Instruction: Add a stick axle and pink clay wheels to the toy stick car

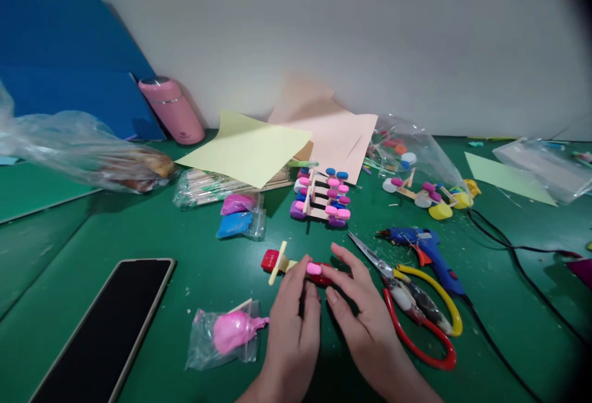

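Note:
A small craft-stick model with a red bottle-cap-like end (270, 260) and a pale yellow cross stick (277, 264) lies low over the table. My left hand (296, 320) has its fingers closed at the model's middle, partly covering it. A small pink clay piece (314, 268) sits on the model between my fingertips. My right hand (363, 313) touches this piece with the index fingertip, its other visible fingers spread apart. Another red part (326, 275) shows behind the fingers. Left of my left hand is a clear bag with pink clay (234, 331).
Scissors (407, 298) and a blue glue gun (428, 252) with a black cord lie at right. Finished-looking stick models (321, 196) stand ahead. A phone (102, 335) lies at left; bagged blue clay (235, 225), paper sheets (250, 147) and a pink bottle (172, 110) are farther back.

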A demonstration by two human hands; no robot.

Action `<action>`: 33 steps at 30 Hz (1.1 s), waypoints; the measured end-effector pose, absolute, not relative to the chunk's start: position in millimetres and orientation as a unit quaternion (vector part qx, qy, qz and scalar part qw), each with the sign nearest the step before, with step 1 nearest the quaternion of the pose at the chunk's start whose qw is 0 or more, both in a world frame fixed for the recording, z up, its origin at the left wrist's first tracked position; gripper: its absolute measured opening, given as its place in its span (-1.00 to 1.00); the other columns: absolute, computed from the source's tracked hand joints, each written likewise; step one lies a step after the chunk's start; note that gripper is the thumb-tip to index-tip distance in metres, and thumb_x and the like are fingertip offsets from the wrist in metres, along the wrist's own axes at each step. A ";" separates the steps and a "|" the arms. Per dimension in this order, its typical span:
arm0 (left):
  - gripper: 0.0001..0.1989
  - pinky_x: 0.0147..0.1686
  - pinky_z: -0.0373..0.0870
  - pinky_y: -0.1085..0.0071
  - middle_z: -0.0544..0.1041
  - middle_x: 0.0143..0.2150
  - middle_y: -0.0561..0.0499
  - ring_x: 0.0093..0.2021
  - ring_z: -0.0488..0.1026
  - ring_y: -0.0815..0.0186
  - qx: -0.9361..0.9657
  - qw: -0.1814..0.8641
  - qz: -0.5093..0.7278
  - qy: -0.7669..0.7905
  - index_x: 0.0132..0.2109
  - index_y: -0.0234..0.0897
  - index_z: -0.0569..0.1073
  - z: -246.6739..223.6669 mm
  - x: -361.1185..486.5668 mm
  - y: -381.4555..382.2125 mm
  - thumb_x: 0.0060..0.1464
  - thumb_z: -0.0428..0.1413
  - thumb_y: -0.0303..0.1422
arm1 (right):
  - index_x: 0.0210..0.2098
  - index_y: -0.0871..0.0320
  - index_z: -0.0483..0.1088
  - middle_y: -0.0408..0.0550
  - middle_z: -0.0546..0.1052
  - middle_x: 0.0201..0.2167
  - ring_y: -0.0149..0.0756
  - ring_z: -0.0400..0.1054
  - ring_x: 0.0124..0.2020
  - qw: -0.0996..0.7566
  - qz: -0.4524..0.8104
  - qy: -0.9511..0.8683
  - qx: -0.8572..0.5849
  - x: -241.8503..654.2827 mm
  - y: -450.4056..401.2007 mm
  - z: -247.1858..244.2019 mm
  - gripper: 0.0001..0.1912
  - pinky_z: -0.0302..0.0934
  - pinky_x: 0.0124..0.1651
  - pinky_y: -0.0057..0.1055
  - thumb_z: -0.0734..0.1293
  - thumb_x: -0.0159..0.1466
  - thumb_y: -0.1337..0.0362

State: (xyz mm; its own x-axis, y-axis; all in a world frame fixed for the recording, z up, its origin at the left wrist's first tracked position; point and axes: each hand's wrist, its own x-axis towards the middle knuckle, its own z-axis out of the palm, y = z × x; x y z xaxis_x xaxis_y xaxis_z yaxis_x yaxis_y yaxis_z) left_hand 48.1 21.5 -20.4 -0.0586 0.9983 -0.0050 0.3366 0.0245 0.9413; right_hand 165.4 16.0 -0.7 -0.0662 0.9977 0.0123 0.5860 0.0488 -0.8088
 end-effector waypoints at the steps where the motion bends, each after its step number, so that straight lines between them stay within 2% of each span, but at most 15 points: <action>1: -0.65 0.00 0.28 0.22 0.39 0.02 -0.22 0.03 0.32 0.18 0.561 0.397 0.417 0.595 0.00 -0.39 0.33 -20.4 48.3 21.6 0.08 -0.10 -0.36 | -0.07 0.02 0.33 -0.10 0.07 0.18 -0.16 -0.02 0.18 0.316 0.324 -0.654 -0.606 165.0 16.1 -1.0 -0.70 0.01 0.16 -0.14 0.11 0.25 0.27; 7: -0.66 -0.06 0.32 0.26 0.40 -0.01 -0.20 -0.02 0.35 0.18 0.551 0.397 0.433 0.592 -0.02 -0.37 0.34 -21.9 49.2 20.6 0.06 -0.07 -0.35 | -0.07 0.04 0.33 -0.07 0.09 0.17 -0.16 0.00 0.16 0.323 0.301 -0.666 -0.601 164.7 16.3 -4.0 -0.71 0.04 0.14 -0.15 0.12 0.25 0.29; 10: -0.64 -0.20 0.38 0.29 0.44 -0.12 -0.15 -0.21 0.43 0.23 0.535 0.413 0.444 0.588 0.00 -0.34 0.31 -22.7 49.2 21.1 0.03 -0.01 -0.34 | -0.08 0.05 0.33 -0.05 0.12 0.15 -0.17 0.02 0.14 0.332 0.287 -0.664 -0.606 166.5 16.5 -7.1 -0.72 0.04 0.13 -0.16 0.15 0.24 0.29; 13: -0.59 -0.36 0.39 0.35 0.45 -0.28 -0.09 -0.41 0.40 0.32 0.516 0.431 0.455 0.584 0.02 -0.38 0.27 -22.6 49.4 23.0 0.00 0.03 -0.33 | -0.08 0.05 0.32 -0.04 0.14 0.12 -0.19 0.04 0.12 0.340 0.270 -0.671 -0.602 170.6 19.0 -7.1 -0.73 0.04 0.11 -0.20 0.18 0.22 0.30; 16: -0.55 -0.39 0.36 0.39 0.43 -0.39 -0.02 -0.45 0.37 0.35 0.504 0.434 0.465 0.585 0.03 -0.42 0.25 -22.1 50.7 25.4 -0.03 0.06 -0.34 | -0.10 0.07 0.31 -0.02 0.22 0.06 -0.22 0.10 0.08 0.352 0.255 -0.679 -0.592 177.1 25.3 0.4 -0.74 0.05 0.08 -0.27 0.20 0.21 0.31; 19: -0.54 -0.40 0.34 0.41 0.41 -0.45 0.04 -0.47 0.35 0.36 0.488 0.444 0.476 0.582 0.03 -0.41 0.24 -22.1 52.7 27.2 -0.05 0.07 -0.36 | -0.26 0.12 0.34 -0.05 0.39 -0.22 -0.30 0.27 -0.16 0.361 0.265 -0.685 -0.574 184.9 33.7 13.6 -0.86 0.16 -0.12 -0.37 0.17 0.25 0.29; 21: -0.56 -0.40 0.34 0.42 0.42 -0.44 0.04 -0.47 0.35 0.38 0.480 0.453 0.481 0.577 0.02 -0.38 0.25 -22.2 53.8 28.0 -0.05 0.07 -0.39 | -0.44 0.13 0.31 -0.12 0.37 -0.48 -0.36 0.26 -0.42 0.337 0.277 -0.697 -0.569 189.6 39.0 21.8 -0.75 0.15 -0.36 -0.41 0.10 0.29 0.26; 23: -0.58 -0.39 0.34 0.43 0.45 -0.38 0.01 -0.44 0.37 0.38 0.479 0.458 0.483 0.572 0.02 -0.37 0.24 -22.5 54.4 28.7 -0.03 0.05 -0.40 | -0.51 0.14 0.28 -0.16 0.31 -0.57 -0.39 0.20 -0.51 0.315 0.281 -0.714 -0.559 193.1 44.1 27.0 -0.68 0.09 -0.44 -0.42 0.06 0.31 0.26; 25: -0.58 -0.35 0.34 0.41 0.46 -0.26 -0.07 -0.39 0.39 0.36 0.477 0.463 0.485 0.568 0.03 -0.37 0.21 -23.0 54.4 29.3 -0.01 0.02 -0.41 | -0.46 0.14 0.29 -0.14 0.34 -0.50 -0.38 0.22 -0.44 0.313 0.291 -0.728 -0.536 195.2 49.3 28.7 -0.76 0.11 -0.37 -0.42 0.11 0.29 0.27; 27: -0.57 -0.32 0.35 0.39 0.45 -0.18 -0.12 -0.35 0.41 0.35 0.473 0.468 0.485 0.567 0.04 -0.37 0.21 -23.5 53.9 29.7 -0.01 0.02 -0.41 | -0.32 0.13 0.32 -0.12 0.38 -0.37 -0.36 0.26 -0.32 0.309 0.312 -0.741 -0.509 195.9 54.4 28.4 -0.90 0.15 -0.25 -0.42 0.18 0.25 0.29; 30: -0.57 -0.32 0.37 0.37 0.46 -0.17 -0.13 -0.35 0.43 0.32 0.469 0.464 0.485 0.574 0.03 -0.36 0.23 -24.5 52.4 29.6 -0.03 0.04 -0.40 | -0.10 0.08 0.30 -0.09 0.38 -0.24 -0.33 0.27 -0.21 0.277 0.321 -0.766 -0.484 193.4 59.8 27.5 -0.73 0.16 -0.17 -0.40 0.26 0.18 0.32; 33: -0.60 -0.29 0.38 0.35 0.48 -0.16 -0.14 -0.28 0.45 0.28 0.486 0.446 0.477 0.581 0.02 -0.35 0.26 -26.6 50.4 28.4 -0.01 0.03 -0.39 | -0.11 0.08 0.32 -0.07 0.39 -0.23 -0.29 0.27 -0.20 0.260 0.296 -0.786 -0.478 186.6 60.5 26.8 -0.70 0.17 -0.17 -0.37 0.29 0.14 0.34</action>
